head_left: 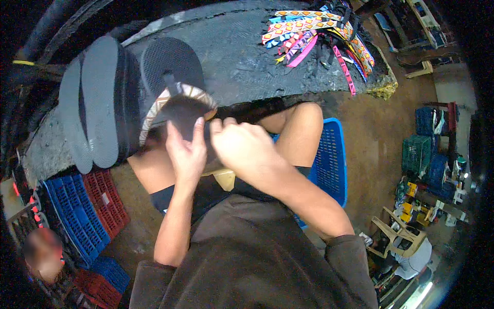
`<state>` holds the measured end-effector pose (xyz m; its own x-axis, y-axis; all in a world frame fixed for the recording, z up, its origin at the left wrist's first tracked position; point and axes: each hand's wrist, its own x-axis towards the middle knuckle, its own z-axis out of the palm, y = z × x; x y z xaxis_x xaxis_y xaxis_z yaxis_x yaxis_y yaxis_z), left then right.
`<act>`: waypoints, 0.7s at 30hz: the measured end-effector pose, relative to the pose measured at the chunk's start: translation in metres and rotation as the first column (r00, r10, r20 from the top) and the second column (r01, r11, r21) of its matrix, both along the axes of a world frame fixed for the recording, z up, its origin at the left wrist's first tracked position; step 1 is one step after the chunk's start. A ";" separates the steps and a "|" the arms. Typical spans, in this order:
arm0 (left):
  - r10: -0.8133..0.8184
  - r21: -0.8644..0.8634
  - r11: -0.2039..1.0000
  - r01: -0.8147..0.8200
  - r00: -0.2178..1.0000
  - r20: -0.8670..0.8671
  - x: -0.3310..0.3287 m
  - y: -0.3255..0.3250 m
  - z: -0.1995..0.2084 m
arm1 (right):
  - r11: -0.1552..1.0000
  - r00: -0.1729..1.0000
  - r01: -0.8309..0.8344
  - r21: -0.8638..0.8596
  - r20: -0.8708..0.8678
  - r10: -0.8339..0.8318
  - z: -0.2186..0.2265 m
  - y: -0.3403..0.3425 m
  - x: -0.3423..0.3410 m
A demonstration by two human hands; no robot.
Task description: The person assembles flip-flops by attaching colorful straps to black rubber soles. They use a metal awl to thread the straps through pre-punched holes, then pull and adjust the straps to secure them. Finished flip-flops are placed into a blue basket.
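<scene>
A dark flip-flop (172, 59) with a woven-look white, tan and brown strap (157, 105) stands tilted against the workbench edge, over my lap. My left hand (185, 152) grips its near end, thumb and fingers on either side of the dark sole. Beside it on the right, my right hand (242, 144) is curled closed near the strap's right end. That hand is slightly smeared, and whatever its fingers pinch is hidden. Left of the flip-flop, several dark grey soles (100, 103) stand on edge, packed together on the bench.
The black, worn workbench (231, 62) spans the front. Colourful patterned straps (319, 31) lie heaped at its far right. A blue basket (332, 159) stands by my right leg. Blue crates (77, 208) and red crates (105, 198) sit at left. People and a plastic chair (396, 234) are farther back.
</scene>
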<state>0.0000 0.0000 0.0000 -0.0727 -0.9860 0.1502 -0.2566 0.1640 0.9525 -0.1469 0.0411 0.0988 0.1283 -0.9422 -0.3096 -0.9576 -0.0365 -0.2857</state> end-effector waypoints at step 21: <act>-0.382 0.241 0.836 0.493 0.838 -0.390 -0.040 0.053 0.144 | 0.745 -0.139 0.641 0.184 0.983 -0.123 -0.038 0.074 0.015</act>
<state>-0.0397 0.0531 0.1438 -0.5120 -0.8556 -0.0763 0.0887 -0.1409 0.9860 -0.1315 0.1148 0.0611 -0.3881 -0.9207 -0.0397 0.3254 -0.0966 -0.9406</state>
